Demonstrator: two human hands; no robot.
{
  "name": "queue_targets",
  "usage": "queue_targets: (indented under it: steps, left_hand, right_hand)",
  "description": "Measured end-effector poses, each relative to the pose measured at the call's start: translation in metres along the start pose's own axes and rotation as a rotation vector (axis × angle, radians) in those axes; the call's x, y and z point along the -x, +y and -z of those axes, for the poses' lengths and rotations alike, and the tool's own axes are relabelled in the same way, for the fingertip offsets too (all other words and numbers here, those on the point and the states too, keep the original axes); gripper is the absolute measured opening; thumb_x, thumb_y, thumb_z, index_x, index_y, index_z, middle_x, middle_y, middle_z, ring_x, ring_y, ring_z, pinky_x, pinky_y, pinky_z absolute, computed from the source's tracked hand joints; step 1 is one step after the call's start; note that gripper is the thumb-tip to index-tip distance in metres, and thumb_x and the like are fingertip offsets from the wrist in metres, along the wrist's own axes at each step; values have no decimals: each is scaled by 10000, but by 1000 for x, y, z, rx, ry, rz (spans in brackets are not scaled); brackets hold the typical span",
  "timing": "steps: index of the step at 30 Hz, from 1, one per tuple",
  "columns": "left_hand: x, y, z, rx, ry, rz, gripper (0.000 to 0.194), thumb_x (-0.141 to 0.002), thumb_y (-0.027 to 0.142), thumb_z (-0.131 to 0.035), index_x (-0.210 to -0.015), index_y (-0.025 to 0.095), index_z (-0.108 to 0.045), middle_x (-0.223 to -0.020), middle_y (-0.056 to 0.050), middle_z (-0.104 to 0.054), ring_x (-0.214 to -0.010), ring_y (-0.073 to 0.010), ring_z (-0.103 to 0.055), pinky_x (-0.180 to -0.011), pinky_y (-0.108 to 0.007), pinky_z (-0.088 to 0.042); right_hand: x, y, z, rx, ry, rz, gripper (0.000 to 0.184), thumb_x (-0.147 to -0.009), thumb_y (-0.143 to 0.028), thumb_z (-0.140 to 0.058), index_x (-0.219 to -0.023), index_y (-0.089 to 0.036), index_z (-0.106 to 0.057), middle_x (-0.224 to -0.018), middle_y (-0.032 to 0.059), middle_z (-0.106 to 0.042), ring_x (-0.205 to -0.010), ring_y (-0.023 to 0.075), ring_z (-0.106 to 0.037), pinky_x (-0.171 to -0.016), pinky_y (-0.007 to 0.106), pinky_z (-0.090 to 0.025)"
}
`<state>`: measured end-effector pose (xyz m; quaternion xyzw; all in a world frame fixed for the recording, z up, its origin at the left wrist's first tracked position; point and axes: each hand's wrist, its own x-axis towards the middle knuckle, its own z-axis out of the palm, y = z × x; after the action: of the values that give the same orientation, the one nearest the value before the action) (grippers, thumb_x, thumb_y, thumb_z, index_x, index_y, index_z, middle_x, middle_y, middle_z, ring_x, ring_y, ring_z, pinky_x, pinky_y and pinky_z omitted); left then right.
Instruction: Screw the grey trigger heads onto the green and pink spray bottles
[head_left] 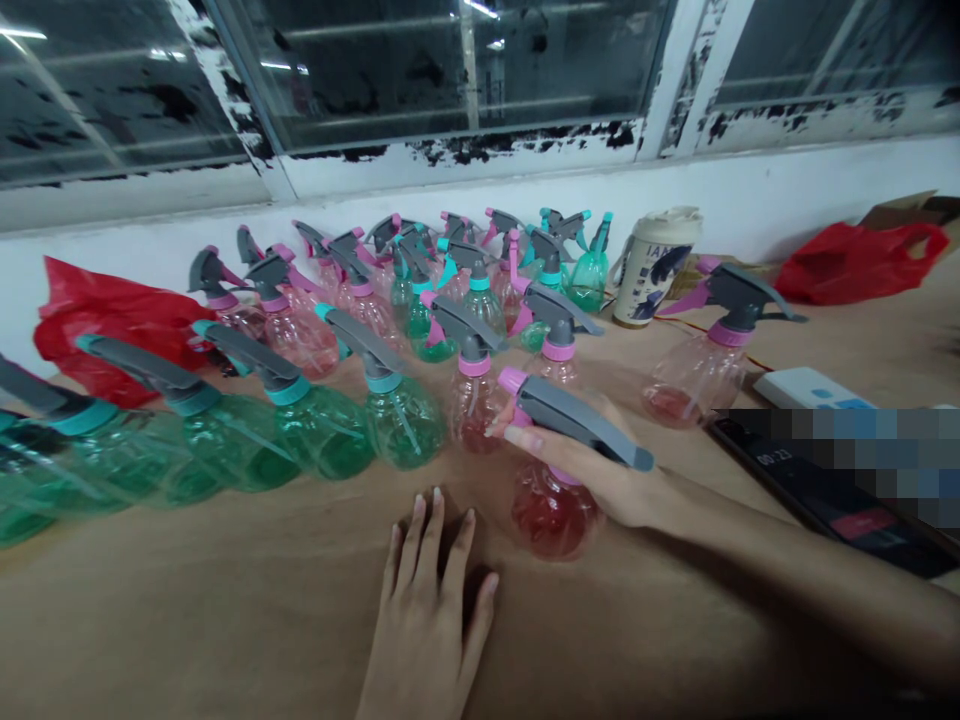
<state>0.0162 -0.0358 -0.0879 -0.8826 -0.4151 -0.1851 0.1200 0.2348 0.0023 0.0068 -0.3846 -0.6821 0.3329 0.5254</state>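
My right hand (600, 460) is wrapped round the neck of a pink spray bottle (555, 520) with a grey and pink trigger head, its nozzle pointing left. That bottle stands on or just above the table; I cannot tell which. My left hand (431, 600) lies flat on the table with fingers spread, holding nothing. Just beyond, a second pink spray bottle (476, 400) stands close to the held one. A green spray bottle (405, 420) ends the front row, left of the held one. Another pink spray bottle (697, 370) stands apart at the right.
Several green and pink spray bottles fill the table's left and back. Red plastic bags (120, 325) (855, 265) lie at both sides. A printed paper cup (652, 265) stands near the wall. A phone (810, 490) and a white box (814, 388) lie right. Windows (450, 70) rise behind.
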Motion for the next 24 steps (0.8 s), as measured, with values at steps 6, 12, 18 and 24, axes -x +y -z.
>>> queue_targets:
  steps: [6,12,18,24]
  left_hand:
    - [-2,0,2,-25,1,-16,428,-963,256,-407,-1357,95,-442,-1476,-213,-360,-1375,-348,-303,-993,-567,-424]
    - [-1,1,1,-18,2,-6,412,-972,248,-374,-1347,97,-455,-1480,-208,-357,-1376,-344,-302,-982,-560,-438]
    - [-1,0,-1,-10,15,-13,427,-967,278,-397,-1347,94,-462,-1473,-205,-374,-1375,-347,-305,-994,-562,-426]
    - [-1,0,0,-7,12,-11,425,-968,262,-395,-1353,94,-458,-1481,-197,-365,-1374,-342,-309,-1008,-550,-417]
  right_hand:
    - [1,2,0,34,28,7,154,-851,-244,-614,-716,-220,-542,-633,-68,-533,-587,103,-513,-579,264,-426]
    - [3,0,-1,43,56,-13,220,-838,-259,-626,-665,-215,-498,-598,-78,-485,-544,91,-462,-558,252,-403]
    - [1,-2,0,19,16,0,93,-857,-300,-596,-828,-217,-628,-782,-19,-634,-724,141,-596,-687,286,-472]
    - [3,0,-4,53,130,34,154,-849,-318,-626,-746,-217,-570,-642,-64,-521,-590,101,-498,-566,245,-412]
